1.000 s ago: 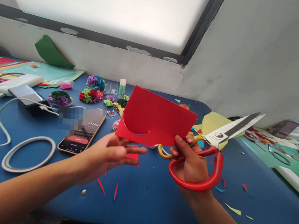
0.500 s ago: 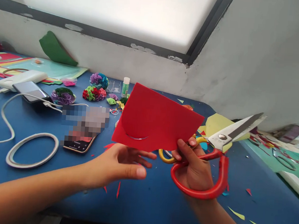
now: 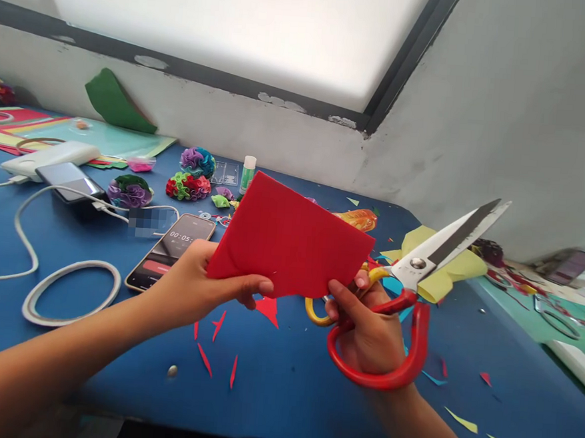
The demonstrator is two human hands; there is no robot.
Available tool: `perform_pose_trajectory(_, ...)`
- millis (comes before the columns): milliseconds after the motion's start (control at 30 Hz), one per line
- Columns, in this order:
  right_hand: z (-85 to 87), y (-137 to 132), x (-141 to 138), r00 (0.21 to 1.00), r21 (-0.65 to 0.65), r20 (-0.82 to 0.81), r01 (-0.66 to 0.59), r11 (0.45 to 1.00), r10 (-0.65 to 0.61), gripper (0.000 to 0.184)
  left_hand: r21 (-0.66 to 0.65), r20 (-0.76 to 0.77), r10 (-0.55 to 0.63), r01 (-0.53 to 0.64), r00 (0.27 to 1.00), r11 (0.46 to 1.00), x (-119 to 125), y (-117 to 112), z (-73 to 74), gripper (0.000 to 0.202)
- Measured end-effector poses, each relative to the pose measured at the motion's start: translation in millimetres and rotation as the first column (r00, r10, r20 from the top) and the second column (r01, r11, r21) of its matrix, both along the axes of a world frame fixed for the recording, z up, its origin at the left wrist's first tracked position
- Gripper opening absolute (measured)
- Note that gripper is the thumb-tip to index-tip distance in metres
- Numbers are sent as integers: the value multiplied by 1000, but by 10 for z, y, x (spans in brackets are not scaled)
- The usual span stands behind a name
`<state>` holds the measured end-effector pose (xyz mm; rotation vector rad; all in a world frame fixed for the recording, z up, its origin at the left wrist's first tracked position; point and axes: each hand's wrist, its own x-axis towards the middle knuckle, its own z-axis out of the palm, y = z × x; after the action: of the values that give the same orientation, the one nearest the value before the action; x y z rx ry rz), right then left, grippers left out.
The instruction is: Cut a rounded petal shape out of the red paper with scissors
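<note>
Mid-frame, both hands pinch the red paper sheet (image 3: 291,239) above the tabletop (image 3: 286,379): left hand (image 3: 195,285) lower-left corner, right hand (image 3: 370,324) also clamped on red-handled scissors (image 3: 407,300); looks like repositioning, next needs blades lined up on the edge.

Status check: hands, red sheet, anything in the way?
Left hand pinching red sheet at its left corner. Right hand pinching its right corner, red-handled scissors looped on fingers. Phone and red scraps on table below.
</note>
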<state>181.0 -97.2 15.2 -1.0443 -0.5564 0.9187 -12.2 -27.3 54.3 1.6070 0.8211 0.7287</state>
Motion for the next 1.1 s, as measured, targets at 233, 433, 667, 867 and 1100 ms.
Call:
perform_pose_trajectory(233,12,-38,-12,990,35,87,-118,992,115,46,189,2,133,-131,991,973,-84,106,-2,22)
perform_pose_trajectory(433,-56,-116,128,841,-26,266,-482,876,471,77,263,218,372,-421,902,868,-124,225,51,22)
perform_pose_trajectory(667,20,-114,267,375,-456,576,-590,666,727,56,170,508,418,-564,753,808,-175,335,34,12)
perform_pose_trajectory(867,-37,-136,270,385,-510,587,-506,695,712,25,185,448,321,-438,835,880,-190,308,36,22)
perform_pose_trajectory(1100,-118,-216,170,648,-418,471,-434,798,599,13,287,232,312,-371,921,883,-202,244,87,32)
